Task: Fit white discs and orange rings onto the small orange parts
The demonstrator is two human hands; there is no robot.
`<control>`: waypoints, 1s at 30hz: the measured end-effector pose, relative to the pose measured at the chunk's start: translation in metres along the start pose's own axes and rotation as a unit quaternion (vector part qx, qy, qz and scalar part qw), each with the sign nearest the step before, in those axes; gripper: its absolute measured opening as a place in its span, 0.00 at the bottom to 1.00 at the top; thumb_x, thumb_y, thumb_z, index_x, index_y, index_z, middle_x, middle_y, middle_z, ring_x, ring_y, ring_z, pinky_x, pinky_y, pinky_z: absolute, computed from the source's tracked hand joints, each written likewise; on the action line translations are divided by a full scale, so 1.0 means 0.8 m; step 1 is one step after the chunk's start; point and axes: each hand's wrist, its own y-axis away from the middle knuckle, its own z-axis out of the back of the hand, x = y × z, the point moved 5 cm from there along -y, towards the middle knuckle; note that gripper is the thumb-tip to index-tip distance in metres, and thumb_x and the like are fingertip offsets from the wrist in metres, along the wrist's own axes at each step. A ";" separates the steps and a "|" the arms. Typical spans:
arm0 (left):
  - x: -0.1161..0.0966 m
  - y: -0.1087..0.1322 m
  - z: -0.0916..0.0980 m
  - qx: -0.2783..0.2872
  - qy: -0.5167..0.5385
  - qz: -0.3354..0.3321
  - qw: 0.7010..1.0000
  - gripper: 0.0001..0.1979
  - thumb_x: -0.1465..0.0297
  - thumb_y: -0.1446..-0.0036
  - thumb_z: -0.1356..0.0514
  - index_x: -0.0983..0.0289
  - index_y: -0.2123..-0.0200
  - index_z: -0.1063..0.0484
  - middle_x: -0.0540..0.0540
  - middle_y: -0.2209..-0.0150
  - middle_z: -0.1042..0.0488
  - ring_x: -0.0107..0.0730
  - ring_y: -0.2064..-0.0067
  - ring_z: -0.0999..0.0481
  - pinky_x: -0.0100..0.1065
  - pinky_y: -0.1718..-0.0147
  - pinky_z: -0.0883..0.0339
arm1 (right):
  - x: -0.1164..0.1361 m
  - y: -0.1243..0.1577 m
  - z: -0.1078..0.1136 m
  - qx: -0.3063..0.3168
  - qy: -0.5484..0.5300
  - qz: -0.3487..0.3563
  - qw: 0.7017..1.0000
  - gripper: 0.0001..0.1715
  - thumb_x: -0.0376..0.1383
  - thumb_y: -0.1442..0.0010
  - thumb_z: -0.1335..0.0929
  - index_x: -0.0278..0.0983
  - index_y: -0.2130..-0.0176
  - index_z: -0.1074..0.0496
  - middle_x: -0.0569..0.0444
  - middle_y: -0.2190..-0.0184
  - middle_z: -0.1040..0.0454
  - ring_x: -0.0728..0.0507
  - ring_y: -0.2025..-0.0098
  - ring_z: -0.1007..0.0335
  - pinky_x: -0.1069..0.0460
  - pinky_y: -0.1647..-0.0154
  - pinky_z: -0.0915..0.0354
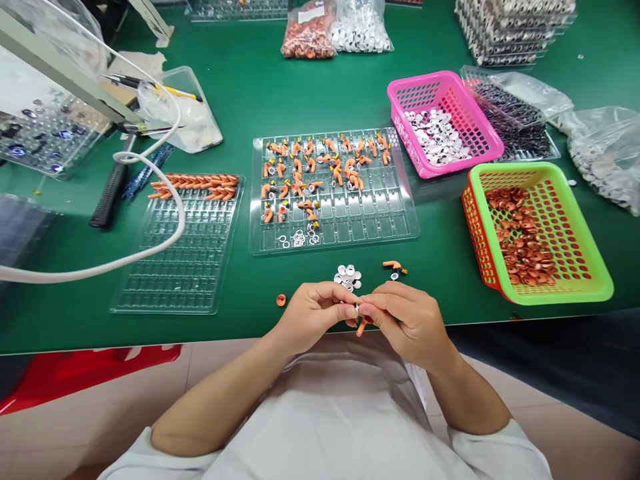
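Note:
At the table's front edge my left hand and my right hand meet, thumbs and fingers pinched together. Between them is a small curved orange part with a white disc at its top; the fingertips cover most of it. Just beyond my left fingertips lies a small pile of white discs. An orange piece with a yellow-tipped end rests behind my right hand. One orange ring-shaped cap sits alone to the left of my left hand.
Ahead is a clear compartment tray of orange pieces; another tray stands left under a white cable. On the right are a pink basket of white discs and a green basket of copper-coloured caps. A black-handled hammer lies left.

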 end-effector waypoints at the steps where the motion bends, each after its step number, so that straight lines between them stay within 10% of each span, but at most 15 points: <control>1: -0.003 0.000 -0.001 0.001 -0.003 0.000 1.000 0.11 0.65 0.52 0.26 0.67 0.71 0.19 0.53 0.76 0.21 0.29 0.74 0.22 0.31 0.69 0.24 | -0.001 0.000 0.001 -0.001 0.000 -0.004 1.000 0.08 0.29 0.35 0.32 0.39 0.62 0.21 0.53 0.71 0.20 0.47 0.69 0.25 0.53 0.68 0.28; 11: -0.018 0.003 -0.001 -0.008 -0.083 -0.032 0.996 0.12 0.66 0.47 0.30 0.67 0.61 0.20 0.57 0.68 0.19 0.36 0.65 0.19 0.36 0.62 0.22 | -0.008 -0.003 0.002 -0.012 -0.009 -0.056 0.998 0.08 0.31 0.35 0.31 0.40 0.60 0.22 0.54 0.69 0.20 0.46 0.67 0.25 0.51 0.65 0.29; 17: -0.017 0.012 -0.001 -0.067 -0.131 -0.086 0.985 0.08 0.69 0.44 0.33 0.67 0.61 0.21 0.59 0.63 0.18 0.37 0.63 0.17 0.35 0.60 0.21 | -0.018 0.007 -0.001 -0.026 -0.076 -0.124 0.989 0.16 0.33 0.38 0.29 0.43 0.50 0.26 0.52 0.56 0.22 0.43 0.55 0.25 0.43 0.45 0.31; 30: 0.001 0.020 -0.010 -0.125 -0.070 -0.105 0.984 0.12 0.65 0.42 0.33 0.63 0.62 0.33 0.57 0.61 0.18 0.40 0.55 0.16 0.35 0.54 0.22 | 0.001 0.016 -0.010 -0.125 -0.011 -0.052 0.991 0.17 0.27 0.38 0.30 0.44 0.52 0.26 0.50 0.57 0.23 0.42 0.55 0.25 0.43 0.50 0.28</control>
